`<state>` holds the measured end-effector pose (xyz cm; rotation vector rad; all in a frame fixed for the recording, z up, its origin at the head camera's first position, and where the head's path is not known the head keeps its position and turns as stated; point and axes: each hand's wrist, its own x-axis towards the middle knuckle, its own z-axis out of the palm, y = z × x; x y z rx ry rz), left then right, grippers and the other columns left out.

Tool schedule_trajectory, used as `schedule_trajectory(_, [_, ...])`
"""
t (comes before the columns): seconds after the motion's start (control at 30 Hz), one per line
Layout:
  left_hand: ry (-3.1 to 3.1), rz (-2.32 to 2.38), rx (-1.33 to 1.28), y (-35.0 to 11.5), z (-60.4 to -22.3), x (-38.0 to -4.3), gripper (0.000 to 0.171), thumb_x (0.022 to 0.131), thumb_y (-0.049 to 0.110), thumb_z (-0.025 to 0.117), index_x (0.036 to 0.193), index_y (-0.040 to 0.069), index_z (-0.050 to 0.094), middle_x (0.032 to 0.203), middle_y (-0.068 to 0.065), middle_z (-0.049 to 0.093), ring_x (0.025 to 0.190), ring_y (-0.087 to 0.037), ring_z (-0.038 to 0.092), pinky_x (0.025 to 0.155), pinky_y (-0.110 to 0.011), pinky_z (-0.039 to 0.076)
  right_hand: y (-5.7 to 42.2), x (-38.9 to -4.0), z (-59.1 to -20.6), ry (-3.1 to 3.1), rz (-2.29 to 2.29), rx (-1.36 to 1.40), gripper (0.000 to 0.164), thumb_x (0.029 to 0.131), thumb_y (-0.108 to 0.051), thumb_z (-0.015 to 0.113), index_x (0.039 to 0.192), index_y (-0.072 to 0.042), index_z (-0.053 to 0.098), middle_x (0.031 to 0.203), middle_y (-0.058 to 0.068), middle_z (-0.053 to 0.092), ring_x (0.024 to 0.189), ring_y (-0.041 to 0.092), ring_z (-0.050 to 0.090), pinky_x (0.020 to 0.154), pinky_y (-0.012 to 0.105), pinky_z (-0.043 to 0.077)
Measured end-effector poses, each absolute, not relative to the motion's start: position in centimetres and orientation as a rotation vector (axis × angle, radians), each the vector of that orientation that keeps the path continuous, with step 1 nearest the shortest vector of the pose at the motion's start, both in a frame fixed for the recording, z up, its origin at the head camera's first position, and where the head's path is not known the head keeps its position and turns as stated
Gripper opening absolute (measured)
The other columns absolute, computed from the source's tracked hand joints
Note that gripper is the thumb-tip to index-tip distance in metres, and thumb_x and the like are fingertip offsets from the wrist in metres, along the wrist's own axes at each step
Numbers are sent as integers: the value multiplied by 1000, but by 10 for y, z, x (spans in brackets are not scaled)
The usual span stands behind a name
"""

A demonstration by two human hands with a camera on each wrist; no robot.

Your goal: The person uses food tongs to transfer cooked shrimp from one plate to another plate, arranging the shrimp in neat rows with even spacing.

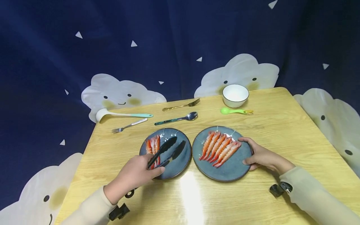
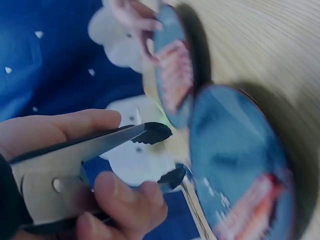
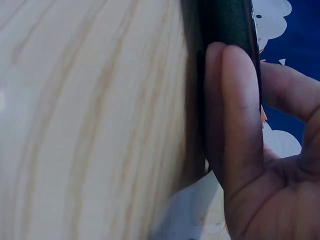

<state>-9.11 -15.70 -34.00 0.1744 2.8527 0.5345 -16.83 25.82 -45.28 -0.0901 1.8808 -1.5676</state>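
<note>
My left hand (image 1: 137, 172) holds metal tongs with black tips (image 1: 167, 145) over the left blue plate (image 1: 175, 170). In the left wrist view the tongs (image 2: 102, 147) are spread, with nothing between their tips. A few orange-and-white shrimp (image 1: 153, 143) lie at the left side of that plate, partly hidden by the tongs and hand. Beside it, the right blue plate (image 1: 229, 172) bears a row of several shrimp (image 1: 217, 148). My right hand (image 1: 264, 157) grips that plate's right rim; fingers (image 3: 242, 110) against the plate show in the right wrist view.
Behind the plates lie a white ladle with a turquoise handle (image 1: 126, 115), a white-handled fork (image 1: 130, 125), a gold fork (image 1: 181, 105), a dark-handled spoon (image 1: 177, 119) and a green spoon (image 1: 233, 111). A white bowl (image 1: 235, 96) stands at the back right.
</note>
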Motion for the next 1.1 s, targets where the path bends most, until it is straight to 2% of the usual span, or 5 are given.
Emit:
schedule_trajectory(0.07, [2895, 487, 92, -167, -341, -88, 58, 65, 66, 58, 88, 13, 58, 64, 2, 54, 55, -11, 47, 47, -29, 36, 258, -169, -450, 1884, -1561, -98, 90, 71, 3, 66, 136, -23, 8, 126, 28, 4, 65, 28, 57, 51, 43, 47])
schedule_trajectory(0.2, [2943, 429, -1, -177, -344, -86, 69, 60, 67, 61, 99, 10, 58, 77, 0, 59, 65, -12, 52, 52, -32, 39, 259, -168, -448, 1887, -1562, -104, 91, 72, 4, 66, 136, -21, 7, 126, 29, 4, 64, 28, 57, 50, 43, 47])
schedule_trajectory(0.6, [2957, 334, -50, -178, -354, -102, 89, 58, 78, 49, 102, 1, 55, 87, -13, 60, 72, -22, 55, 53, -36, 40, 259, -167, -452, 1880, -1572, -102, 91, 71, 3, 66, 136, -23, 8, 126, 28, 6, 66, 28, 58, 51, 44, 47])
schedule_trajectory(0.9, [2891, 387, -89, -180, -360, -107, 69, 64, 68, 56, 90, 4, 57, 71, -6, 54, 59, -18, 48, 47, -31, 34, 257, -171, -454, 1862, -1577, -113, 90, 71, 4, 66, 136, -24, 9, 127, 26, 4, 66, 28, 57, 51, 44, 47])
schedule_trajectory(1.1, [2802, 500, -24, -168, -360, -109, 69, 60, 74, 52, 84, 9, 56, 61, -2, 49, 55, -16, 45, 49, -30, 34, 259, -170, -455, 1870, -1576, -112, 90, 71, 3, 66, 136, -24, 9, 126, 26, 5, 65, 27, 56, 49, 43, 47])
